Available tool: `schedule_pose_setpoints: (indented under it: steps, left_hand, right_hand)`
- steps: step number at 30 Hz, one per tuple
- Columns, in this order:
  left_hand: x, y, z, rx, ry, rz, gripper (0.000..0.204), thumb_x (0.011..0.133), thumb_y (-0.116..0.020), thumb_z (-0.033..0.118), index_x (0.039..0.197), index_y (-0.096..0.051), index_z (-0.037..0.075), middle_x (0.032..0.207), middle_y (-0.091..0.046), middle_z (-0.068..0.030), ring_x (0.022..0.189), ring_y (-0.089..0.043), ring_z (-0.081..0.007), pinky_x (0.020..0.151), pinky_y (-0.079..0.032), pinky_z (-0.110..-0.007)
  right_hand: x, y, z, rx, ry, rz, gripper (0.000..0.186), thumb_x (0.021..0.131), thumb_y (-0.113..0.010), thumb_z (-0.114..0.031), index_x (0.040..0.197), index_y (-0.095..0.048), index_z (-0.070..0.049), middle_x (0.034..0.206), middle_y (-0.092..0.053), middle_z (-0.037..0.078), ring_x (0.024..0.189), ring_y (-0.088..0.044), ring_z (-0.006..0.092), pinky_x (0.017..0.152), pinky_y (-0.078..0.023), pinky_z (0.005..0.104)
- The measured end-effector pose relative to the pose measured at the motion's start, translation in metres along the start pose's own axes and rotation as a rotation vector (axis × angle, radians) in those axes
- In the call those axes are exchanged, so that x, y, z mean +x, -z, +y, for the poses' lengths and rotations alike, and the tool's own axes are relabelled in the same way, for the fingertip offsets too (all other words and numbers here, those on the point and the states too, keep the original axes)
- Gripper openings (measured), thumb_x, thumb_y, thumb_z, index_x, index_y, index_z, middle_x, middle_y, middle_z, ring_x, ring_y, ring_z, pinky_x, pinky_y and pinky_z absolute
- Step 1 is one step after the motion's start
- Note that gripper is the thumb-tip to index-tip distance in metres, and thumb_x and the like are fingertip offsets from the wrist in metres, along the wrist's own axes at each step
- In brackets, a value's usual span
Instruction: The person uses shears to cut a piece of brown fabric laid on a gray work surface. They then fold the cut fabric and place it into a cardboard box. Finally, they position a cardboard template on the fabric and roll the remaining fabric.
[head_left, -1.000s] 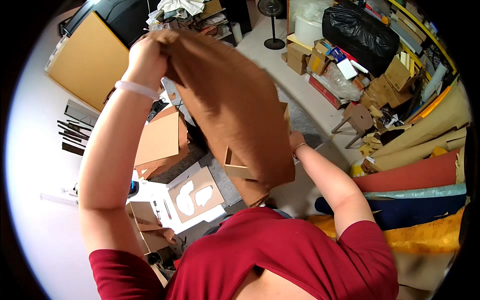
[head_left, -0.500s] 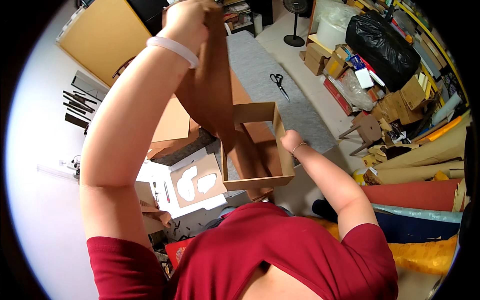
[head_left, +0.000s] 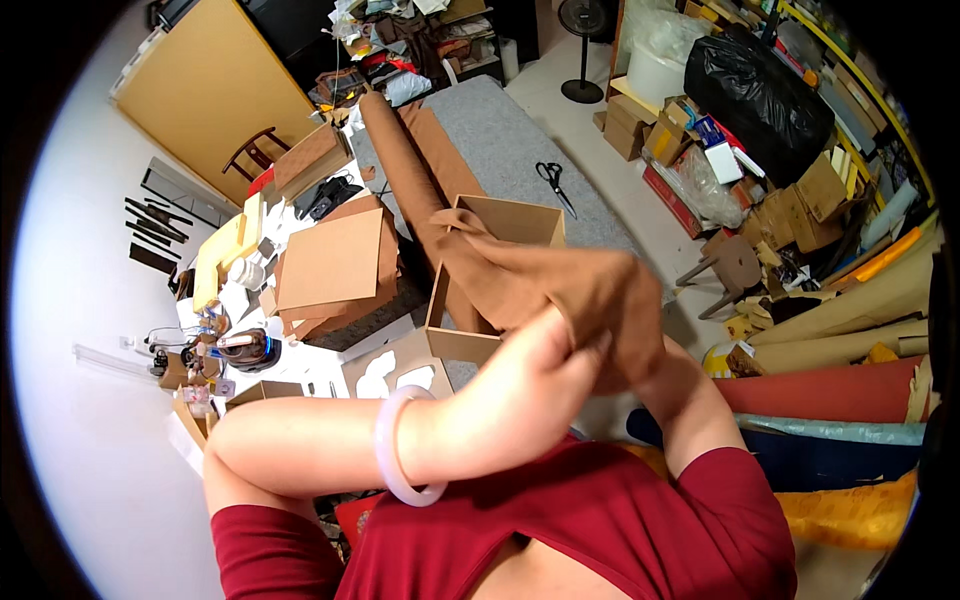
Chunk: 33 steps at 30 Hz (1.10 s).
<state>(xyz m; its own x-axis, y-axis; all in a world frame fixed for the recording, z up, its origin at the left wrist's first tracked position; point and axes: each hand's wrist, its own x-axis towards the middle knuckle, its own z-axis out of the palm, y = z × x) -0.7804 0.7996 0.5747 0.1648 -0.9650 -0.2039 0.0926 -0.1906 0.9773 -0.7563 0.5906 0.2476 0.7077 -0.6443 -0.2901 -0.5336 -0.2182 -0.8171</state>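
Closed on the brown fabric [head_left: 525, 265], my left hand [head_left: 540, 375] crosses low in front of my chest. The fabric bunches up at that hand and stretches back across an open cardboard box [head_left: 462, 343] on the grey felt-covered table [head_left: 600, 230]. My right forearm rises from the right into the fabric, which hides that hand and its fingers. A long roll of brown fabric [head_left: 390, 140] lies along the table behind the box, beside a flat brown strip. Black scissors [head_left: 555, 185] lie to the right of these.
At left are stacked cardboard sheets [head_left: 328, 260], a white worktable [head_left: 300, 365] with white cutouts and clutter, and a chair [head_left: 250, 150]. At right are a plastic stool [head_left: 725, 265], heaped boxes [head_left: 800, 200] and fabric rolls [head_left: 820, 390]. A fan [head_left: 582, 50] stands at the back.
My left hand has swung down and right from high at the left, pulling the fabric end along. My right hand, last seen on the box edge, is now covered. The fabric roll has come into view.
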Motion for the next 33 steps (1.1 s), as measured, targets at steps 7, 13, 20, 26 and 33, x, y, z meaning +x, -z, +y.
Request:
schedule_pose_setpoints:
  steps: [7, 13, 20, 26, 33]
  left_hand:
    - [0.021, 0.017, -0.005, -0.176, -0.197, 0.020, 0.049, 0.098, -0.056, 0.002, 0.145, -0.044, 0.001, 0.128, -0.060, -0.0040, 0.118, -0.055, -0.0118, 0.097, -0.044, -0.026]
    - [0.069, 0.136, 0.002, -0.132, -0.376, 0.589, 0.021, 0.095, -0.057, 0.008, 0.114, -0.057, 0.000, 0.099, -0.065, -0.0114, 0.088, -0.064, -0.0185, 0.075, -0.053, -0.031]
    - [0.048, 0.271, -0.059, -0.252, -0.563, 0.782, 0.031, 0.088, -0.058, -0.006, 0.119, -0.063, -0.003, 0.124, -0.063, -0.0170, 0.113, -0.063, -0.0263, 0.095, -0.052, -0.035]
    - [-0.046, 0.313, -0.132, -0.786, -0.276, 0.775, 0.019, 0.099, -0.053, 0.010, 0.115, -0.061, 0.003, 0.117, -0.066, -0.0132, 0.113, -0.062, -0.0284, 0.102, -0.049, -0.045]
    - [-0.107, 0.242, -0.226, -0.989, 0.092, 0.827, 0.023, 0.100, -0.055, 0.018, 0.116, -0.058, 0.001, 0.122, -0.064, -0.0139, 0.112, -0.064, -0.0290, 0.097, -0.054, -0.045]
  right_hand:
    - [-0.025, 0.036, 0.034, 0.069, -0.008, 0.125, 0.042, 0.094, -0.056, -0.032, 0.098, -0.066, 0.008, 0.093, -0.069, 0.024, 0.089, -0.066, 0.0364, 0.076, -0.050, 0.0472]
    - [-0.022, 0.048, 0.059, 0.159, -0.044, 0.188, 0.049, 0.097, -0.055, -0.038, 0.096, -0.065, 0.010, 0.087, -0.069, 0.023, 0.084, -0.067, 0.0334, 0.072, -0.049, 0.0475]
    - [-0.058, 0.066, 0.028, -0.061, -0.146, 0.135, 0.030, 0.087, -0.056, -0.013, 0.109, -0.067, 0.003, 0.104, -0.070, 0.025, 0.100, -0.067, 0.0389, 0.088, -0.052, 0.0432]
    - [-0.064, 0.096, 0.028, 0.032, -0.096, 0.092, 0.024, 0.083, -0.058, -0.010, 0.100, -0.067, 0.003, 0.088, -0.072, 0.016, 0.081, -0.069, 0.0264, 0.075, -0.053, 0.0381]
    - [-0.066, 0.130, -0.010, 0.229, -0.040, 0.032, 0.019, 0.084, -0.061, -0.010, 0.097, -0.067, 0.004, 0.082, -0.068, 0.007, 0.072, -0.063, 0.0150, 0.066, -0.050, 0.0317]
